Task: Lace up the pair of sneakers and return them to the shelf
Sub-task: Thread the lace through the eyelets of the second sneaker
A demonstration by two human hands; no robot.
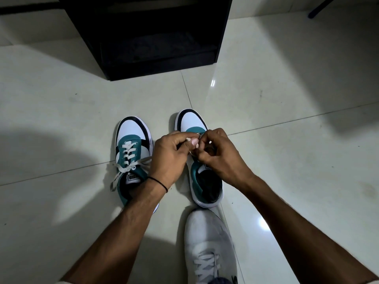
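Note:
Two white, teal and black sneakers stand side by side on the tiled floor, toes pointing away from me. The left sneaker point(133, 152) is laced with a white lace, its ends lying loose over the side. Over the front eyelets of the right sneaker point(202, 177), my left hand point(171, 158) and my right hand point(220, 154) meet, both pinching a white lace point(192, 141). The hands hide most of that lace and the eyelets. A thin black band circles my left wrist.
A black open-fronted shelf unit point(151, 42) stands on the floor straight ahead, its inside dark. My own foot in a white laced shoe point(209, 247) rests just behind the right sneaker. A dark leg of some furniture point(322, 7) shows at the top right.

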